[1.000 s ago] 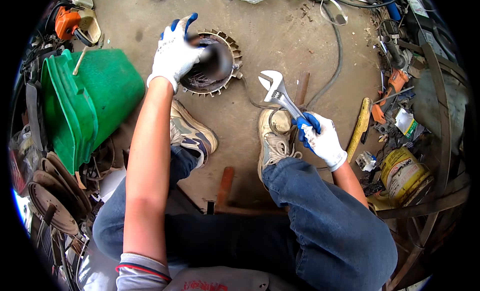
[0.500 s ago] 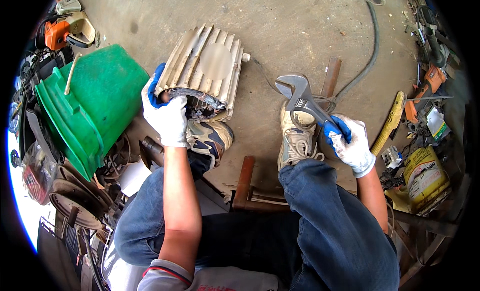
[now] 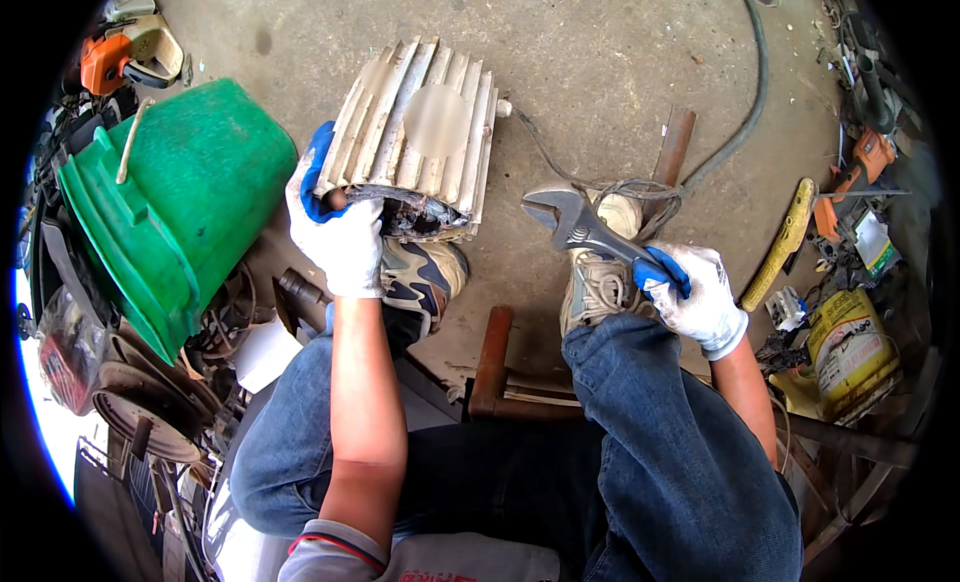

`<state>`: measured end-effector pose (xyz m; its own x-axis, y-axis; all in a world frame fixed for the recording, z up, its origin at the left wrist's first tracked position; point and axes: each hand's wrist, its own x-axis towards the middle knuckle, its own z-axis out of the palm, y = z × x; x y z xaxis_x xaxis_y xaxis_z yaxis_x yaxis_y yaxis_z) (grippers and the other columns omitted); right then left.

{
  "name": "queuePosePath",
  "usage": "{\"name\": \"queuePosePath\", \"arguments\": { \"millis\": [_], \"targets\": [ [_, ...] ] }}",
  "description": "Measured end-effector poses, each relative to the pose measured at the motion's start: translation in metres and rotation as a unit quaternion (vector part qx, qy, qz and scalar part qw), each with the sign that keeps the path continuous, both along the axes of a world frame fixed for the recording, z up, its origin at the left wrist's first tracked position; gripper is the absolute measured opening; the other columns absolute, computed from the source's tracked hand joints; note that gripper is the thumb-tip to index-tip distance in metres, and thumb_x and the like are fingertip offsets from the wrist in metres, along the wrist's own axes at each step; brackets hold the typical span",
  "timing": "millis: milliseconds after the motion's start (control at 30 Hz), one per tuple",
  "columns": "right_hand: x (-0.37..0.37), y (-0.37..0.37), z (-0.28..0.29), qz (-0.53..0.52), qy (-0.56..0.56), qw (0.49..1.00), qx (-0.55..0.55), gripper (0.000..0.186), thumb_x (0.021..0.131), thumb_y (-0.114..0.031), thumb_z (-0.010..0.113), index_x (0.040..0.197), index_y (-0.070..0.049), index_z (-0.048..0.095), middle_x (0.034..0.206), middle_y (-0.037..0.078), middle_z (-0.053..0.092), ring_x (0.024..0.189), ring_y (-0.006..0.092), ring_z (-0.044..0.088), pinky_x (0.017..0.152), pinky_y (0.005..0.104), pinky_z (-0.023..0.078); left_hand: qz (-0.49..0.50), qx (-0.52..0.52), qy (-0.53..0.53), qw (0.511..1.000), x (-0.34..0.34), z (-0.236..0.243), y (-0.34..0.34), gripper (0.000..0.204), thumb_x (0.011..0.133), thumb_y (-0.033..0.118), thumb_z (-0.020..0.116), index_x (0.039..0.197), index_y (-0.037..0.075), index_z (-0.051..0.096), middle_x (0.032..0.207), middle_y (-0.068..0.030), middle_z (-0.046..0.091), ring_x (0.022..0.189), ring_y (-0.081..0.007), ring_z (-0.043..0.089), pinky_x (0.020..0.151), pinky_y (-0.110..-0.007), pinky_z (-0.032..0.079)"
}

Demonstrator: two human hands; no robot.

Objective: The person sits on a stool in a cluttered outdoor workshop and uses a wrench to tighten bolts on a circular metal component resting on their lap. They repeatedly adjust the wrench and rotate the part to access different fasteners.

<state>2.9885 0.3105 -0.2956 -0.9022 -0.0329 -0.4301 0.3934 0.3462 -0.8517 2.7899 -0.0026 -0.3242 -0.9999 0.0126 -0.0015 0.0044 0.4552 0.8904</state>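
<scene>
At the far left, an orange-and-beige plastic tool part (image 3: 105,64) lies beyond a large green plastic tub (image 3: 215,172), tipped on its side; nearer the person, a rusty round metal disc (image 3: 135,419) leans among scrap. The left hand (image 3: 335,237), in a white glove with blue-coated fingers, pinches the near left edge of a pale, ribbed metal housing (image 3: 400,132), thumb at its open end. The housing sits just beyond the left shoe (image 3: 425,282), its dark, ragged opening facing the person; whether it touches the concrete floor (image 3: 600,82) is unclear. From its right side runs a thin grey cable (image 3: 545,147). Over the right shoe (image 3: 597,292) hangs a grey steel adjustable wrench (image 3: 597,229), its head pointing left, apart from the housing. The right hand (image 3: 700,297), gloved alike, has its fingers curled around the handle. Farther right lie a worn yellow stick (image 3: 780,244) and a yellow can (image 3: 850,347).
</scene>
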Motion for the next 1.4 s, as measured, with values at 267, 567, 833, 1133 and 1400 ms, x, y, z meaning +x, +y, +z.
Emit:
{"name": "queuePosePath", "arguments": {
  "millis": [267, 567, 833, 1133, 1400],
  "targets": [
    [-0.01, -0.004, 0.01, 0.0, -0.02, 0.999, -0.034, 0.029, 0.077, -0.014, 0.075, 0.1, 0.002, 0.067, 0.084, 0.019, 0.069, 0.074, 0.0363, 0.07, 0.067, 0.0376, 0.056, -0.001, -0.004, -0.096, 0.995, -0.025, 0.024, 0.03, 0.056, 0.065, -0.006, 0.062, 0.121, -0.003, 0.064, 0.108, -0.0105, 0.07, 0.083, -0.0128, 0.063, 0.077, -0.026, 0.053],
    [-0.043, -0.02, 0.005, -0.094, -0.116, 0.988, -0.043, 0.025, 0.09, -0.018, 0.066, 0.105, 0.001, 0.068, 0.083, 0.018, 0.069, 0.073, 0.0294, 0.069, 0.07, 0.0354, 0.053, -0.241, -0.358, -0.062, 0.9, -0.105, 0.017, 0.08, 0.047, 0.072, 0.016, 0.074, 0.118, 0.012, 0.068, 0.094, -0.0101, 0.073, 0.077, -0.0155, 0.068, 0.076, -0.03, 0.054],
    [-0.054, -0.015, -0.005, -0.133, -0.171, 0.968, -0.129, 0.019, 0.095, -0.015, 0.062, 0.103, 0.001, 0.068, 0.073, 0.002, 0.06, 0.065, 0.0074, 0.052, 0.061, 0.0255, 0.046, -0.216, -0.271, 0.148, 0.926, -0.086, 0.02, 0.082, 0.049, 0.079, 0.01, 0.068, 0.128, 0.014, 0.062, 0.125, -0.0115, 0.065, 0.118, -0.0295, 0.06, 0.102, -0.037, 0.046],
    [-0.078, -0.001, -0.006, -0.038, -0.165, 0.982, -0.087, 0.018, 0.096, -0.018, 0.061, 0.1, -0.001, 0.066, 0.067, -0.001, 0.054, 0.059, 0.0081, 0.048, 0.054, 0.028, 0.041, -0.346, -0.331, 0.179, 0.859, -0.034, 0.018, 0.084, 0.08, 0.065, 0.07, 0.074, 0.134, 0.032, 0.06, 0.151, -0.0231, 0.036, 0.139, -0.0527, 0.026, 0.114, -0.065, 0.018],
    [-0.084, 0.022, -0.001, 0.054, -0.177, 0.982, -0.036, 0.024, 0.086, -0.025, 0.072, 0.097, -0.004, 0.069, 0.078, 0.004, 0.066, 0.069, 0.0173, 0.06, 0.066, 0.0312, 0.049, -0.342, -0.338, 0.17, 0.86, -0.03, 0.017, 0.088, 0.074, 0.066, 0.067, 0.074, 0.132, 0.037, 0.061, 0.154, -0.0209, 0.034, 0.141, -0.0529, 0.024, 0.115, -0.065, 0.017]
  ]
}}
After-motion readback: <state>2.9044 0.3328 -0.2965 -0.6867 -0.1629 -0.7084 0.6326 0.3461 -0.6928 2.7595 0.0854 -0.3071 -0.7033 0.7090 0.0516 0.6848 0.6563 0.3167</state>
